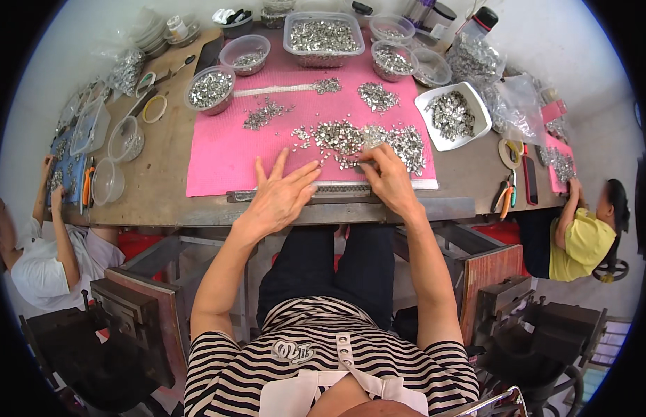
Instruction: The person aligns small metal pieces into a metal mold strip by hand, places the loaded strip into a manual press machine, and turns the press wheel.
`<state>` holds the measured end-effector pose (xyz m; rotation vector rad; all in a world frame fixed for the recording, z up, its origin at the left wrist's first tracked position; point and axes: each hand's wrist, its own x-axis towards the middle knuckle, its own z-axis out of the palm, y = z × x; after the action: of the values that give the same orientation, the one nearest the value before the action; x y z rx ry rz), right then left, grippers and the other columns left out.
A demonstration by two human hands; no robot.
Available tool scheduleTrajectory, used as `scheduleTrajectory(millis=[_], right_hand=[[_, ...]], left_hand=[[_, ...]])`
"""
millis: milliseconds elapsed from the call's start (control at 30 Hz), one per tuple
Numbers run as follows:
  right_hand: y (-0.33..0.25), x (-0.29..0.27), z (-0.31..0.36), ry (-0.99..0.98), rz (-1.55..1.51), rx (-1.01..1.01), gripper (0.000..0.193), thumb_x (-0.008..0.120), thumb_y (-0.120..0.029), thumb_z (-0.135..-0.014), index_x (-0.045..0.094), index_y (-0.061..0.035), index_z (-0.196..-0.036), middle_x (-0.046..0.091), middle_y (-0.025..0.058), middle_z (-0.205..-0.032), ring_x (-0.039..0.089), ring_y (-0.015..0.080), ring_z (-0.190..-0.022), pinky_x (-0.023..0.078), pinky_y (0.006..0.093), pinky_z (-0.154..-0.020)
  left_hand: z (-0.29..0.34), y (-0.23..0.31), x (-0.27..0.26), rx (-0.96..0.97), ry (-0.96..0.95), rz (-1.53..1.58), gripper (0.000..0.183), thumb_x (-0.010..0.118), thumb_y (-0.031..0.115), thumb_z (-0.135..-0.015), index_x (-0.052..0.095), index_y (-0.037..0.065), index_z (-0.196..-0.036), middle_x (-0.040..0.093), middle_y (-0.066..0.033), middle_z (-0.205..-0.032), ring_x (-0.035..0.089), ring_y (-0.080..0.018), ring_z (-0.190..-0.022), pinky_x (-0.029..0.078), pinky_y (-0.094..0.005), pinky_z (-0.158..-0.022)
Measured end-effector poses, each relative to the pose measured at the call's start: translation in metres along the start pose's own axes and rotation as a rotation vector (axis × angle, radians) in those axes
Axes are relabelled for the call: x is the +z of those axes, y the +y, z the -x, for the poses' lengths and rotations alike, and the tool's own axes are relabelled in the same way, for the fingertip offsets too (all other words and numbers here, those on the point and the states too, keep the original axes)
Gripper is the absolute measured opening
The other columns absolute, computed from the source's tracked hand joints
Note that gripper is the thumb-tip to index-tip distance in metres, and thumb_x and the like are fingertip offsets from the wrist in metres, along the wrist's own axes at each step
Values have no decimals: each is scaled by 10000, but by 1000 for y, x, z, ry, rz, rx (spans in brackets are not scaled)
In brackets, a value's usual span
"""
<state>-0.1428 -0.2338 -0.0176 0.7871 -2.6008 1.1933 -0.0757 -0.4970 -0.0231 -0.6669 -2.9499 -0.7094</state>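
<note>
My left hand point(283, 197) lies with fingers spread, its fingertips on the pink mat point(219, 149) and its side by a long metal bar point(337, 193) at the table's front edge. Small metal pieces line the bar in a row. My right hand point(389, 177) is closed in a pinch above the bar's right part, at the edge of a loose heap of small silvery metal pieces point(340, 137). What its fingers hold is too small and hidden to make out. Smaller heaps lie farther back on the mat, among them one pile point(377, 96) behind my right hand.
Plastic tubs of metal pieces, such as a large tub point(323, 42), stand along the back. A white dish point(453, 116) sits at right, near pliers point(504, 194). Tape rolls and clear empty tubs point(108, 182) lie left. Two people work at the table's left and right ends.
</note>
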Motion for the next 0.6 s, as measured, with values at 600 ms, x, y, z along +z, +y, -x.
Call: scheduleTrajectory(millis=[600], right_hand=[[-1, 14, -1, -52, 78, -52, 98, 718, -19, -863, 669, -10, -947, 605, 123, -851, 617, 292, -759, 489, 398, -692]], left_hand=[[-63, 23, 38, -13, 353, -10, 93, 763, 188, -838, 717, 129, -894, 635, -32, -894, 576, -254, -984, 305, -558, -1027]])
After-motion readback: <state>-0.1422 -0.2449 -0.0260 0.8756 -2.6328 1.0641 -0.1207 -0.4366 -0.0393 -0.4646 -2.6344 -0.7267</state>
